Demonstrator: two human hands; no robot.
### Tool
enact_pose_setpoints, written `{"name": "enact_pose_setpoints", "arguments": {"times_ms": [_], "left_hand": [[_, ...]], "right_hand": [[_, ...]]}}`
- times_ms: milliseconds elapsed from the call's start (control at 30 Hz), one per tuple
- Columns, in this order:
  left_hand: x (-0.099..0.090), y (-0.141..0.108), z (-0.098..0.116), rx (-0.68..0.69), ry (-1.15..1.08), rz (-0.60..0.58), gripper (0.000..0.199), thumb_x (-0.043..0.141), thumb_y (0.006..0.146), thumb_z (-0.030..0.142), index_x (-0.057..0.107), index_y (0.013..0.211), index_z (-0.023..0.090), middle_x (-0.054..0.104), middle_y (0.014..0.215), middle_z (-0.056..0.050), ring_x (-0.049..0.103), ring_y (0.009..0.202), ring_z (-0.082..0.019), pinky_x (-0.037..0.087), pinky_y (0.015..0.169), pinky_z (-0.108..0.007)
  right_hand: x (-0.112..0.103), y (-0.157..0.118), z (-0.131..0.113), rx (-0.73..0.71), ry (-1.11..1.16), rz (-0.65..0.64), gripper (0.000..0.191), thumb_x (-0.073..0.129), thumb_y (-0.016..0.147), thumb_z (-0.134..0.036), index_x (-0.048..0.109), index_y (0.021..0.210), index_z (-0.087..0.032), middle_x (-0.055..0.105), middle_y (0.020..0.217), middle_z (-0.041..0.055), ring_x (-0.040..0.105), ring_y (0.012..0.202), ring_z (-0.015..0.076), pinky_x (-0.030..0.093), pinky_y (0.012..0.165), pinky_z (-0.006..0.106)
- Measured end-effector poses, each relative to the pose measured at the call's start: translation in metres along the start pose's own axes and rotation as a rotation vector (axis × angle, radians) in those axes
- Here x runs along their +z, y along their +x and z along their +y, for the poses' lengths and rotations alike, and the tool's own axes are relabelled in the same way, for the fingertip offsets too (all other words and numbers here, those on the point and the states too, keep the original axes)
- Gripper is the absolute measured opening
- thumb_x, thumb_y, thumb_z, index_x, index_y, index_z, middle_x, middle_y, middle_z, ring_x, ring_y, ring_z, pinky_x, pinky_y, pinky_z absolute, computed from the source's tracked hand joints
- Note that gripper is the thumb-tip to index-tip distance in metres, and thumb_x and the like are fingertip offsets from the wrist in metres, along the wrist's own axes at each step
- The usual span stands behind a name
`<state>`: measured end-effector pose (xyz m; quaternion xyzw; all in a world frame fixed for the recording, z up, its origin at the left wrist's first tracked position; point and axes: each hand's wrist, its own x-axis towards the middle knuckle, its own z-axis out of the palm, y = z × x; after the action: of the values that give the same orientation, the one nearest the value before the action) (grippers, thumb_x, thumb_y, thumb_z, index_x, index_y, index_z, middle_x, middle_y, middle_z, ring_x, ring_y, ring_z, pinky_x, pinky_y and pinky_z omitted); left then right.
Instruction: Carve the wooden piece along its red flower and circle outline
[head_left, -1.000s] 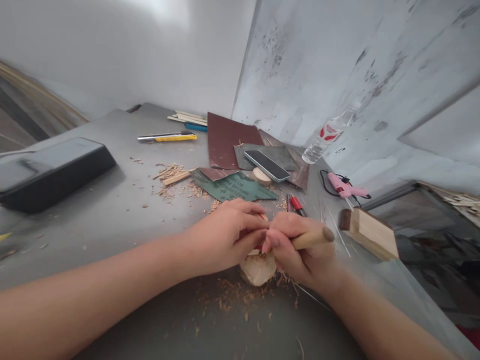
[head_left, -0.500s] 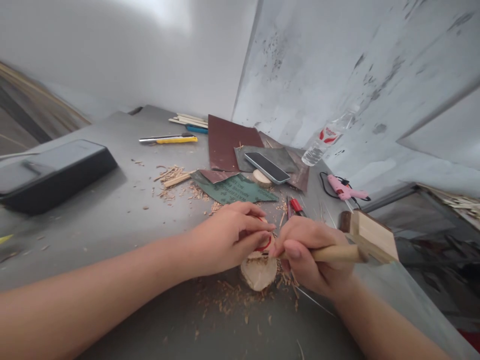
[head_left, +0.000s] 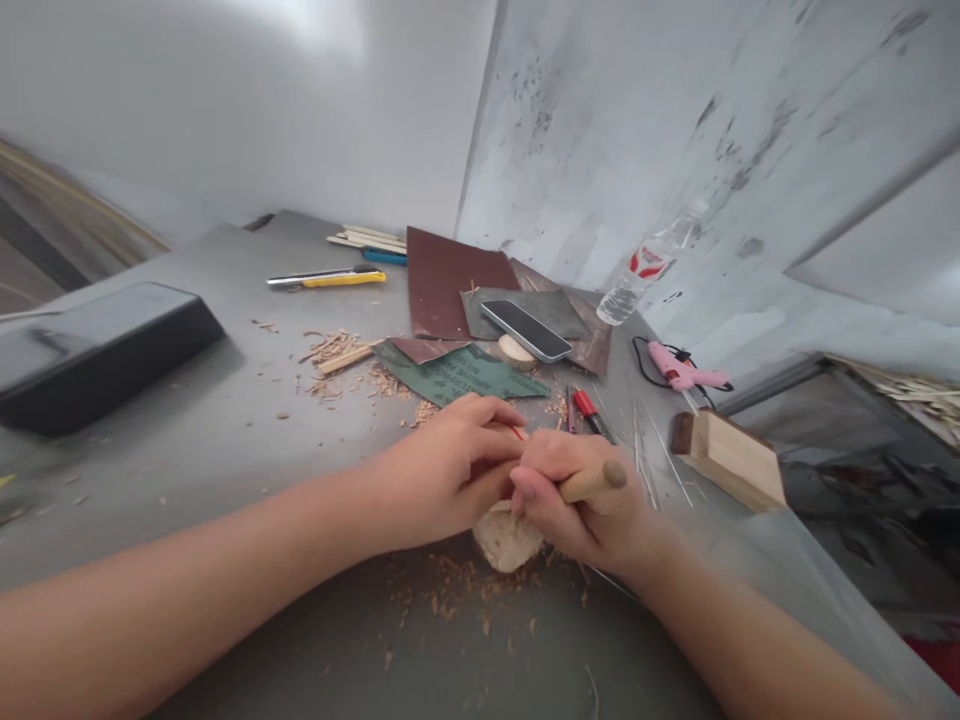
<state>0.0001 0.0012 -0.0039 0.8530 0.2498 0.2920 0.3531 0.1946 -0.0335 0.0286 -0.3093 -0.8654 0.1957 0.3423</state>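
Note:
A pale round piece of wood lies on the grey table, with shavings around it. My left hand presses on the wood's far part, its fingers together and partly over a red mark. Closed round a tool with a wooden handle, my right hand touches the fingers of my left. The handle's rounded end points up and right, and the tool's working end is hidden under my fingers.
Beyond my hands lie green sandpaper, a phone, a wood disc and a red marker. A yellow cutter and black box are left; a bottle, pink glue gun, metal rods and wooden block right.
My right hand has moved left against my left hand, and the tool's handle has tilted up towards the camera. The view has shifted slightly, and the wooden block now shows fully.

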Motion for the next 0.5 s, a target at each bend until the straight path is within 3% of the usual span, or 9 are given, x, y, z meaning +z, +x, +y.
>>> {"name": "enact_pose_setpoints", "arguments": {"times_ms": [233,500], "left_hand": [[0.001,0.001,-0.001,-0.082,-0.011,-0.009,0.03,0.054,0.102,0.03,0.081,0.112,0.022,0.061,0.136,-0.015,0.056,0.133,-0.027,0.045,0.115,-0.045],[0.001,0.001,-0.001,-0.087,-0.019,-0.007,0.032,0.054,0.102,0.033,0.081,0.11,0.02,0.062,0.133,-0.016,0.057,0.131,-0.028,0.046,0.113,-0.047]], "right_hand": [[-0.007,-0.007,-0.009,0.086,0.082,0.177,0.028,0.054,0.106,-0.032,0.061,0.08,-0.026,0.063,0.066,-0.0006,0.054,0.046,0.0106,0.043,0.045,0.028],[-0.011,-0.007,-0.005,-0.101,-0.014,0.096,0.019,0.06,0.103,-0.024,0.055,0.085,-0.026,0.069,0.07,-0.0016,0.065,0.06,0.0123,0.051,0.056,0.025]]}}
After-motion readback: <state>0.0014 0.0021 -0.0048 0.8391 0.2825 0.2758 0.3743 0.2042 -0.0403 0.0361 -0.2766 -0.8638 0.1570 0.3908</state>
